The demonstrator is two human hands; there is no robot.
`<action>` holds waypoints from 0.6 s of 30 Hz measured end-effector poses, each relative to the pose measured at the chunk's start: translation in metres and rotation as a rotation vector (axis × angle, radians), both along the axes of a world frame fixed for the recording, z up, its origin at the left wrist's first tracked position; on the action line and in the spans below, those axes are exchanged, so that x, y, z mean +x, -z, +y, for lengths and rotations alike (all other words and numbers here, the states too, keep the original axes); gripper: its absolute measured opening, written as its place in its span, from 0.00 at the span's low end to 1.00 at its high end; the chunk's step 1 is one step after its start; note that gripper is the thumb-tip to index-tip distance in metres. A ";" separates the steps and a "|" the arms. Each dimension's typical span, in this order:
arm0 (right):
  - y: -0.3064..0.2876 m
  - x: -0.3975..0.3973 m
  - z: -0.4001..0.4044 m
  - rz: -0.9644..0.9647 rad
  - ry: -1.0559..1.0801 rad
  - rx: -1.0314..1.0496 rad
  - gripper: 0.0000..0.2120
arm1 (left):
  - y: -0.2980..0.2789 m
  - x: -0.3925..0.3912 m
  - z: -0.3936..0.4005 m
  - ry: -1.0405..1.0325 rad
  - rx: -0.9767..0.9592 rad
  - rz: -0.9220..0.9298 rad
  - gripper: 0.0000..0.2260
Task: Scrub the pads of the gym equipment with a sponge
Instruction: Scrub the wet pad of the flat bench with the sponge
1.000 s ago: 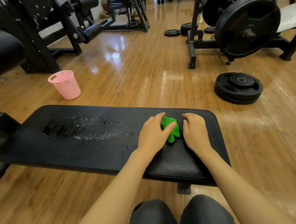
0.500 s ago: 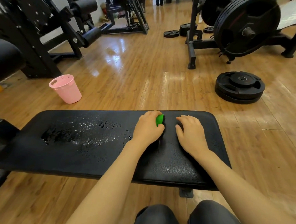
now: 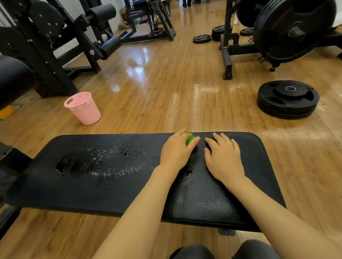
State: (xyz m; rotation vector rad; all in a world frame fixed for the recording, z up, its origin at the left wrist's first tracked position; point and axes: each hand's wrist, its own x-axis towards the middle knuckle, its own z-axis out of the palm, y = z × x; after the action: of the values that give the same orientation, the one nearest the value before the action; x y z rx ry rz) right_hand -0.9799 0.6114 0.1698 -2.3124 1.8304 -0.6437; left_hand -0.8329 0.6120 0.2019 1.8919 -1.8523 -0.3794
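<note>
Sponge (image 3: 189, 139) now mostly hidden under left hand (image 3: 177, 151) (near pad's (image 3: 106, 185) far edge).

No readable text anywhere I can see. The weight plates (image 3: 287, 98) on the floor at far right have raised moulding, but it's too small to make out. Plates loaded on the rack (image 3: 293, 31) behind them: no legible numbers or brand. The pink bin (image 3: 83, 109) at left has cut-out patterns only, no label.
</note>
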 end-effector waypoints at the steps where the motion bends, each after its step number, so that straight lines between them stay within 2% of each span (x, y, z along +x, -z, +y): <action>1: 0.000 0.000 0.000 -0.003 0.000 0.001 0.19 | 0.000 0.000 0.001 -0.011 -0.012 -0.010 0.18; 5: 0.001 -0.001 0.000 -0.013 0.001 0.006 0.18 | 0.001 0.003 0.011 -0.029 -0.045 -0.071 0.15; 9: 0.001 0.000 0.000 -0.007 0.002 0.007 0.19 | 0.011 0.006 0.020 -0.037 -0.079 -0.011 0.16; 14: 0.002 0.000 0.000 -0.003 0.008 -0.003 0.19 | 0.011 0.000 -0.008 -0.025 -0.116 0.020 0.16; 18: 0.001 0.000 0.000 0.006 0.006 0.004 0.19 | 0.017 -0.005 -0.024 0.002 -0.128 -0.032 0.14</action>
State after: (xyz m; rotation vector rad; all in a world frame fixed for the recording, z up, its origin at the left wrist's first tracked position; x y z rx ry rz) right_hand -0.9798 0.6109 0.1686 -2.3096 1.8403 -0.6341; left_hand -0.8375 0.5882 0.1854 1.8204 -1.8535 -0.2266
